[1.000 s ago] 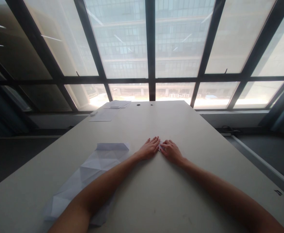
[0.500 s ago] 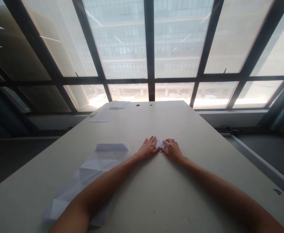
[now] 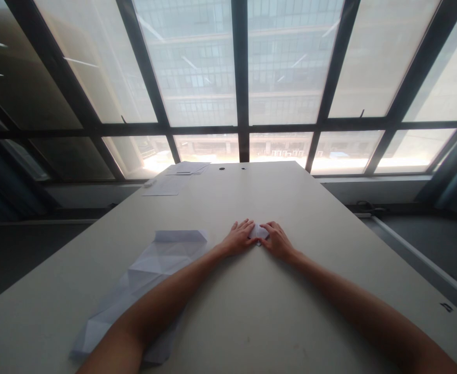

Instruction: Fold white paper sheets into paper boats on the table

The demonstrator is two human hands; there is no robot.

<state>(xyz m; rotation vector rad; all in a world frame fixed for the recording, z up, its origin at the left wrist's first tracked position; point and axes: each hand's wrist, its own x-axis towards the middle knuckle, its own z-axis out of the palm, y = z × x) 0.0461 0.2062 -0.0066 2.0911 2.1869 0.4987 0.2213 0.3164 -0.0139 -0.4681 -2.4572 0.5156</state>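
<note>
A small folded white paper lies on the white table between my two hands. My left hand is flat at its left side, fingers stretched out and thumb on the paper's near part. On the other side, my right hand pinches the paper's right edge between bent fingers and thumb. Both thumbs nearly meet at the paper's near tip. Beneath and beside my left forearm spreads a large creased white sheet, partly hidden by the arm.
The long white table reaches toward the windows. Flat sheets of paper lie at its far left, with another sheet nearer. Two small dark holes are near the far edge. Curtains hang at both sides.
The fingers of my right hand have bent and lifted slightly at the small paper's right edge, and more of the paper shows. My left hand has hardly moved.
</note>
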